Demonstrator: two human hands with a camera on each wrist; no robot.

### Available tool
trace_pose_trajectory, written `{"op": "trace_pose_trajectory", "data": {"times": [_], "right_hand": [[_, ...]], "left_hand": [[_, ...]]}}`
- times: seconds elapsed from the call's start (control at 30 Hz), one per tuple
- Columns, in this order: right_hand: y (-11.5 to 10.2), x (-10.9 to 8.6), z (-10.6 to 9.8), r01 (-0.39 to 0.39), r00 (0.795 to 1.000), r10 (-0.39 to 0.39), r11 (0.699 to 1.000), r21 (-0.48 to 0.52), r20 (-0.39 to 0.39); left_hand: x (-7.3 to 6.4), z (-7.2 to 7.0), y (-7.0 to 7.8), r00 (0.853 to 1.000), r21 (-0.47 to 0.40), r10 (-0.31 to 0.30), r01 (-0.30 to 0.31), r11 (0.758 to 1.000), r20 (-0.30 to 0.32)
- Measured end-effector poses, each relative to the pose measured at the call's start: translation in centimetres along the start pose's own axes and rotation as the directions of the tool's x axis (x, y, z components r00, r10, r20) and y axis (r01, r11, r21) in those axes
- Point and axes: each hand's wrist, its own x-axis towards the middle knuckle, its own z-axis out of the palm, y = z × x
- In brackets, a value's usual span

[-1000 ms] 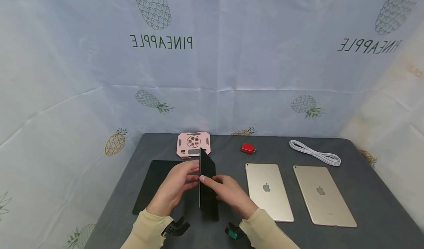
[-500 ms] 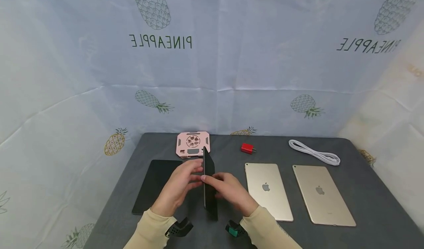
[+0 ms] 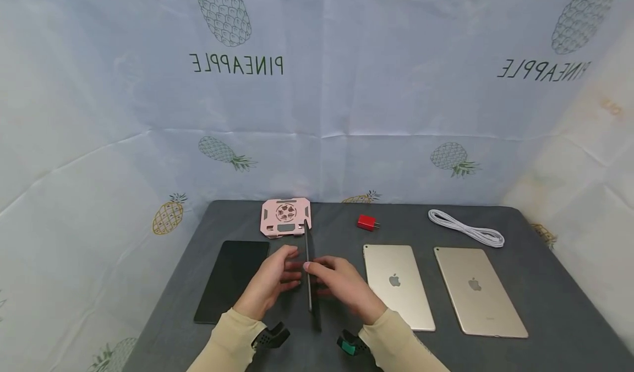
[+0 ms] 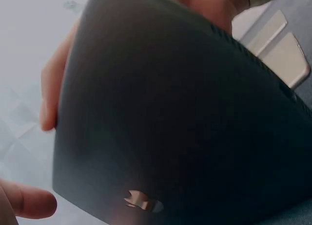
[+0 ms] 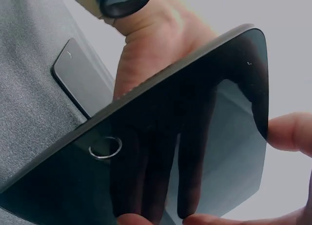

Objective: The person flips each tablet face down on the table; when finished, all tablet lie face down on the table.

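Note:
A dark tablet (image 3: 308, 245) stands on its long edge, its back with the apple logo towards my left hand and its black screen towards my right. My right hand (image 3: 344, 286) holds it, the thumb (image 5: 292, 132) on one edge and fingertips on another. Relaxed and slightly bent, the fingers of my left hand (image 3: 269, 284) lie just left of the tablet, with a small gap in the head view. The left thumb (image 4: 31, 200) is off the tablet's corner in the left wrist view; the tablet's back (image 4: 161, 113) fills most of that view.
Left of my hands another black tablet (image 3: 228, 278) lies flat. Behind is a pink panel with cutouts (image 3: 277, 212). A red charger plug (image 3: 366, 222), a white coiled cable (image 3: 465, 229) and two gold tablets, one nearer (image 3: 398, 300) and one farther right (image 3: 487, 306), lie to the right.
The tablet has shifted slightly right and turned more edge-on to the head view. My left hand's fingers have drawn slightly away from it; my right hand keeps its hold.

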Motion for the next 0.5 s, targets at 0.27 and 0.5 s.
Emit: {"op": "trace_pose_trajectory", "data": {"times": [0.27, 0.5], "right_hand": [[0.0, -0.2, -0.4, 0.029, 1.000, -0.029, 0.999, 0.033, 0.006], [-0.1, -0.5, -1.0, 0.039, 0.999, -0.040, 0.997, 0.060, 0.005]], "left_hand": [[0.9, -0.3, -0.6, 0.999, 0.028, -0.043, 0.042, 0.999, 0.011], [1.2, -0.2, -1.1, 0.998, 0.033, -0.056, 0.056, 0.998, 0.014]]}}
